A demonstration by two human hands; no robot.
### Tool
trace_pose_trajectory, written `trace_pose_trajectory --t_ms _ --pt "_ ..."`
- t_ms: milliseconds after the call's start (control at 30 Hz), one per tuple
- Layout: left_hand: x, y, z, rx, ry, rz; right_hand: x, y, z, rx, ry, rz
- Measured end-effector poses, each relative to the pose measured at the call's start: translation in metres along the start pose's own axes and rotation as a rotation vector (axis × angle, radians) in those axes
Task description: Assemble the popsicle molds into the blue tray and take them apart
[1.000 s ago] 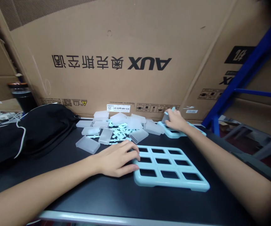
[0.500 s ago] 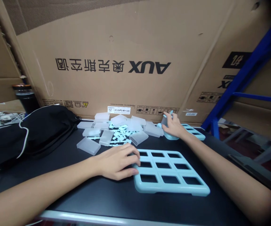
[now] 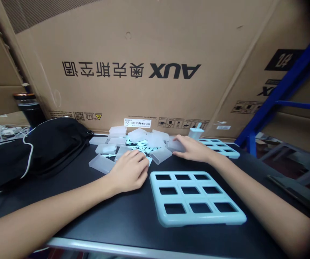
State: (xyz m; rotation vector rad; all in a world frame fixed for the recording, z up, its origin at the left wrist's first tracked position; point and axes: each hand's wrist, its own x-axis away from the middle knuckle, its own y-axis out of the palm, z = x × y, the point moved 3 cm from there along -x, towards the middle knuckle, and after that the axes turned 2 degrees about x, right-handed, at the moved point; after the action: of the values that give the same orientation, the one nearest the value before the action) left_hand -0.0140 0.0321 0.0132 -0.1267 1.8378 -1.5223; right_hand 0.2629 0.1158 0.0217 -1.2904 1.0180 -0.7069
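My right hand has its thumb and fingers around a translucent popsicle mould sleeve at the pile's right edge. At the front of the pile my left hand is curled downward, its fingertips partly hidden among light blue popsicle sticks; what it grips cannot be made out. Several more clear sleeves lie loosely around the sticks. In front of the hands lies a light blue mould rack with rectangular openings, touched by neither hand. A mould with its stick inserted stands upright behind my right hand.
A second light blue rack sits at the back right. On the left are a black cloth bag with a white cord and a dark bottle. A big cardboard box walls off the back; a blue metal frame rises at right.
My left hand has left the near rack and moved up-left to the sticks. My right hand has let go of the upright mould and moved left onto a clear sleeve.
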Motion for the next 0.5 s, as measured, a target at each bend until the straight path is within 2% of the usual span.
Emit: trace_pose_trajectory --t_ms 133,300,400,500 --pt "0.001 0.006 -0.009 -0.066 -0.065 -0.064 0.002 0.005 0.011 -0.034 0.047 -0.046" --pt "0.001 0.008 -0.006 -0.078 -0.099 -0.092 0.006 0.001 0.019 0.01 0.086 -0.05" --pt "0.0 0.009 -0.005 -0.071 -0.136 -0.099 0.008 -0.009 0.015 0.042 0.091 0.009" --pt "0.0 0.01 -0.007 -0.051 -0.15 -0.098 0.01 -0.024 0.002 -0.046 0.079 0.088"
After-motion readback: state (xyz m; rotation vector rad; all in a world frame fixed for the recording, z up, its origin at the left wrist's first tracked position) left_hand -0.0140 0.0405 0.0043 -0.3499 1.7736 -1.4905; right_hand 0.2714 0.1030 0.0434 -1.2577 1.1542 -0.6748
